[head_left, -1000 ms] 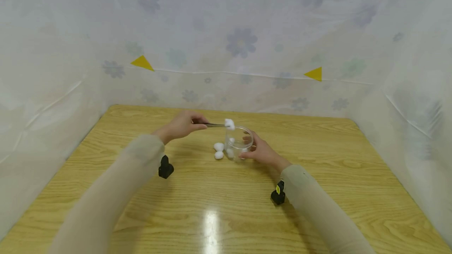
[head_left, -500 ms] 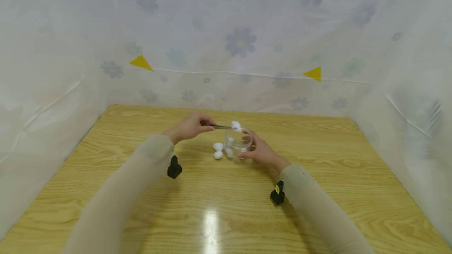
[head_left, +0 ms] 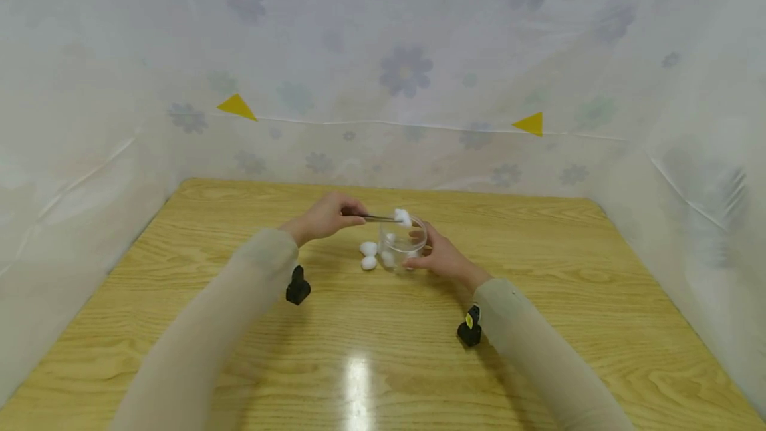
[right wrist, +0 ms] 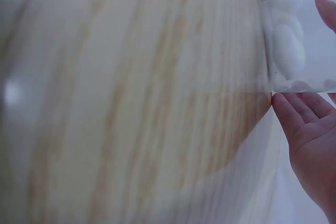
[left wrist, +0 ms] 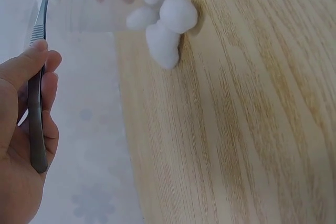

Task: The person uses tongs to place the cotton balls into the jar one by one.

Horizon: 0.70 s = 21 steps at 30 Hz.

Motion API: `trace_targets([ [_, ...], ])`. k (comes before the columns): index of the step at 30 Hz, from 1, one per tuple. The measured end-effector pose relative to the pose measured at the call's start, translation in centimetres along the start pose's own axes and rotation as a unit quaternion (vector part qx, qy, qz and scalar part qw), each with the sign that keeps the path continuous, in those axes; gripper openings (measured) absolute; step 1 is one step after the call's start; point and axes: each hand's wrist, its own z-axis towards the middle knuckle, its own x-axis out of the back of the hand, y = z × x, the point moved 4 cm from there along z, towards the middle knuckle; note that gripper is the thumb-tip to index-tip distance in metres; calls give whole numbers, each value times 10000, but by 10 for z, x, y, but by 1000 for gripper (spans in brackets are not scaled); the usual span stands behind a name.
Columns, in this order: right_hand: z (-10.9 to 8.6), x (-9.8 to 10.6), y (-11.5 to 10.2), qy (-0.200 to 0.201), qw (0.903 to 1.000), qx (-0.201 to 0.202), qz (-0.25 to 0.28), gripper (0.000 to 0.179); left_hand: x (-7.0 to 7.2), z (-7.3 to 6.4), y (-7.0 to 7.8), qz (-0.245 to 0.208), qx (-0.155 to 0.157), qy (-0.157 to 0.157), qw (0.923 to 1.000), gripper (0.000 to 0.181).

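My left hand [head_left: 326,217] pinches metal tweezers [left wrist: 35,114] between thumb and fingers. At their tips is a white cotton ball [head_left: 403,218], held over the mouth of a clear jar [head_left: 402,246]. Several cotton balls lie inside the jar, seen through its wall in the right wrist view. My right hand [head_left: 444,256] grips the jar from the right, thumb on the near side and fingers round the far side. Just left of the jar, two cotton balls [left wrist: 178,14] rest against each other on the table.
The wood-grain table [head_left: 359,324] reaches to a pale flowered curtain [head_left: 383,72] at the back and sides. Two yellow triangles [head_left: 528,124] mark the back curtain. Black wrist mounts [head_left: 297,286] hang beneath both sleeves.
My left hand has moved to the right with the tweezers, bringing the cotton ball from the jar's left rim to over its mouth. My right hand and the jar have stayed in place.
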Motion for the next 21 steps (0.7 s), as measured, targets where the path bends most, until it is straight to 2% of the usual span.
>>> trace_targets([
  [14, 1, 0, 2, -33, 9999, 139, -46, 88, -5, 2, -2, 56, 142, -19, 9999, 20],
  [21, 2, 0, 1, 4, 9999, 138, 23, 87, -6, 1, 1, 74, 58, -39, 9999, 23],
])
